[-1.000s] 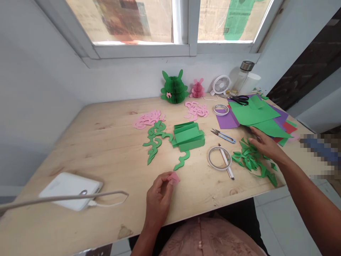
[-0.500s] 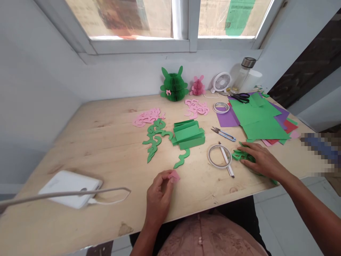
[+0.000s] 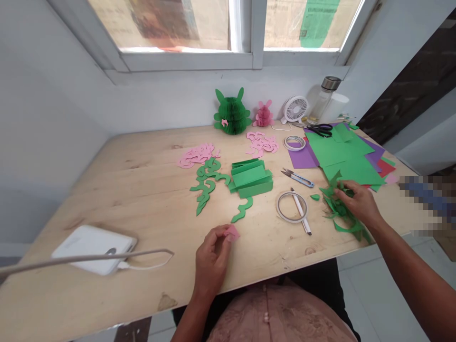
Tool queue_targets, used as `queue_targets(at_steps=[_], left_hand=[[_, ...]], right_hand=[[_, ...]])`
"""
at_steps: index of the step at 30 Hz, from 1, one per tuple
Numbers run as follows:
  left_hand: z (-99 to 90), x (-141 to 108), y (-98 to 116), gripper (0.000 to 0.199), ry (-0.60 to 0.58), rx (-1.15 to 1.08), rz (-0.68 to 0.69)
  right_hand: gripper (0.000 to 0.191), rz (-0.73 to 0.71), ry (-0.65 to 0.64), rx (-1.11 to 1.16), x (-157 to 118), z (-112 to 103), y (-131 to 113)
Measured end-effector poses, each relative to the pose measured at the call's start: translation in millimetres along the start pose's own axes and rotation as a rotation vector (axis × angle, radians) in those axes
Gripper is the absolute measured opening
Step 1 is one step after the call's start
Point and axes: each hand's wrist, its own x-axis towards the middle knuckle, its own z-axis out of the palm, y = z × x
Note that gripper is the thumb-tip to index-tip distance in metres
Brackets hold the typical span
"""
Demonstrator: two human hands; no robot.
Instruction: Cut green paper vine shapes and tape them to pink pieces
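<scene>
A green figure (image 3: 233, 119) and a pink figure (image 3: 263, 117) stand assembled along the back of the worktop (image 3: 149, 190), green curls (image 3: 203, 202) lie loose, and by the front edge the left hand (image 3: 213, 254) pinches pink paper (image 3: 232, 232), the right hand (image 3: 359, 203) green scraps (image 3: 337, 206) toward the right corner.

You are at a wooden table (image 3: 142, 199) in a paper-craft corner (home or small workshop, the view cannot settle which), beside a white-framed window (image 3: 257, 38) over a tiled floor (image 3: 366, 289). Colored paper sheets (image 3: 345, 154), cut scraps (image 3: 331, 204), scissors (image 3: 318, 129), tape rolls (image 3: 295, 148) and paper figures (image 3: 233, 116) mark your craft space; a fan (image 3: 295, 109) stands by the wall (image 3: 171, 104).
</scene>
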Motion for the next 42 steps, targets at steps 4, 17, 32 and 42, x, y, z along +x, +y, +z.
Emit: queue_targets(at_steps=[4,17,32,42], left_hand=[[-0.1,-1,-2,0.016,-0.006,-0.014,0.005],[-0.2,-2,-3,0.016,-0.029,-0.002,-0.009],[-2.6,1,-1,0.017,0.029,-0.283,-0.16],[-7.3,43,20,0.02,0.196,-0.568,-0.323]], right_hand=[[0.046,-0.099,-0.19,0.047,-4,-15,-9],[0.068,0.01,0.077,0.01,-66,7,-4],[0.054,0.022,0.168,0.03,-35,18,-46],[0.057,0.005,0.346,-0.045,-35,3,-47]])
